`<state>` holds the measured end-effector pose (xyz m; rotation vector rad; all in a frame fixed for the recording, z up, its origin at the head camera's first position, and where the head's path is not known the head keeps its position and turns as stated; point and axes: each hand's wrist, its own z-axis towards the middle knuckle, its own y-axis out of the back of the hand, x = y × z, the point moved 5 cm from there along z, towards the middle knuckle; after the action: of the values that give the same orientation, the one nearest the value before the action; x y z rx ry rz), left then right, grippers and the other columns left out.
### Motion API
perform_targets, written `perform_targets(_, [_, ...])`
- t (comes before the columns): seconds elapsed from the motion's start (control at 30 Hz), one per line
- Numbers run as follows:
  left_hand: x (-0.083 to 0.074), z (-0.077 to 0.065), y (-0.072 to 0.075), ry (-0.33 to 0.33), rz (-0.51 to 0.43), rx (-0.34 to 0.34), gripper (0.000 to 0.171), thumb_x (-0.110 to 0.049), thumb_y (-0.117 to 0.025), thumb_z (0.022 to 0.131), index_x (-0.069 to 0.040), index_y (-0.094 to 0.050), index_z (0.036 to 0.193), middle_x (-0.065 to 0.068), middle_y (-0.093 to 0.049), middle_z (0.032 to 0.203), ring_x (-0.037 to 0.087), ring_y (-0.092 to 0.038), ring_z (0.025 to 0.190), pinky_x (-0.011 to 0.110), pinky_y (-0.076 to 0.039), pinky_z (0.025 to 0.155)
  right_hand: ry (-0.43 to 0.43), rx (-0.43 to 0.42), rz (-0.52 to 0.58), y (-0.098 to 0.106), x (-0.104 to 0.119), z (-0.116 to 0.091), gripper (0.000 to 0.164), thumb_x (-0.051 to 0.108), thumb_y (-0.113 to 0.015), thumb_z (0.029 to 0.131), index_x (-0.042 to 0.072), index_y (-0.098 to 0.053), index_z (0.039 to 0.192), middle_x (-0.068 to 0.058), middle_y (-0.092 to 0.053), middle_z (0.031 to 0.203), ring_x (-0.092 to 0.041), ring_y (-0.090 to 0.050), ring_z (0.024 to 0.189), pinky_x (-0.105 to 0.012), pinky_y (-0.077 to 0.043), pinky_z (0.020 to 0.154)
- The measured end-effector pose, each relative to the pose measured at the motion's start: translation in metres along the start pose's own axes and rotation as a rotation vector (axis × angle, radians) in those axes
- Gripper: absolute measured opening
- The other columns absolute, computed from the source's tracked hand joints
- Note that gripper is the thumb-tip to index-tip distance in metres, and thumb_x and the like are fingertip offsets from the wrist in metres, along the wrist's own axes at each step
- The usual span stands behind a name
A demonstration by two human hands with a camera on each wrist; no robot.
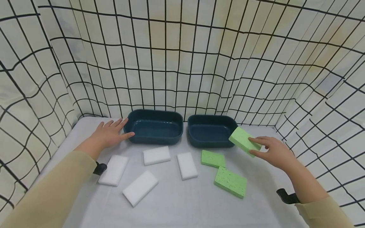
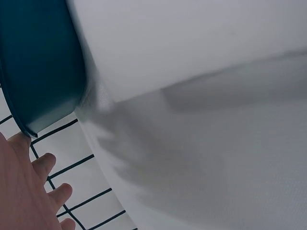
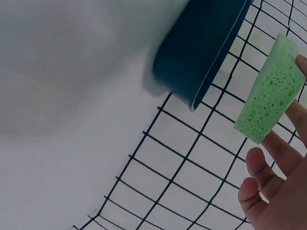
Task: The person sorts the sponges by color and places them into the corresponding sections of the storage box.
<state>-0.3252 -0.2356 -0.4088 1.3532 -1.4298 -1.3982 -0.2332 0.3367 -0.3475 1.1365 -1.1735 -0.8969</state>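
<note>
My right hand (image 1: pixel 275 152) pinches a green sponge (image 1: pixel 243 140) between thumb and fingers, lifted beside the front right corner of the right teal basin (image 1: pixel 212 144). In the right wrist view the same sponge (image 3: pixel 271 91) shows its pitted face, apart from the basin (image 3: pixel 196 52). My left hand (image 1: pixel 109 133) has its fingers spread at the left end of the left teal basin (image 1: pixel 154 139); in the left wrist view a fingertip meets the rim of that basin (image 2: pixel 41 67). Two more green sponges (image 1: pixel 213 158) (image 1: pixel 231 182) lie on the table, their edges close together.
Several white sponge blocks lie on the white tablecloth (image 1: pixel 182 209), among them one block (image 1: pixel 114 170) near my left wrist and another block (image 1: pixel 187 165) left of the green sponges. Black-grid netting (image 1: pixel 171 60) over pale cloth encloses the back and sides.
</note>
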Motion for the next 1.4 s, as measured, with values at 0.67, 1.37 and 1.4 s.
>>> perform_targets(0.67, [0.002,0.000,-0.003,0.007,0.007,-0.014,0.106,-0.084,-0.025,0.088,-0.008,-0.011,0.160,0.026,-0.015,0.161,0.055,-0.014,0.142,0.070,-0.002,0.113,0.210,0.049,0.120,-0.036,0.115,0.091,0.060,0.054,-0.070,0.088,0.032,-0.056,0.142,-0.008,-0.052,0.144,-0.031,-0.044,0.135,-0.054,-0.040,0.106])
perform_targets(1.37, [-0.001,0.002,-0.005,0.040,-0.005,-0.017,0.105,-0.081,-0.031,0.090,-0.006,-0.010,0.159,0.027,-0.013,0.161,0.051,-0.014,0.145,0.068,-0.006,0.114,0.321,0.129,0.057,-0.076,0.232,0.169,0.058,0.055,-0.068,0.089,0.038,-0.054,0.143,-0.002,-0.050,0.147,-0.025,-0.046,0.134,-0.047,-0.043,0.104])
perform_targets(1.4, [-0.002,0.003,-0.005,0.039,-0.009,-0.017,0.105,-0.081,-0.031,0.089,-0.006,-0.010,0.160,0.027,-0.013,0.161,0.051,-0.014,0.145,0.068,-0.006,0.114,0.323,0.133,0.056,-0.078,0.237,0.173,0.058,0.054,-0.068,0.089,0.038,-0.054,0.143,-0.001,-0.050,0.146,-0.025,-0.047,0.133,-0.046,-0.044,0.103])
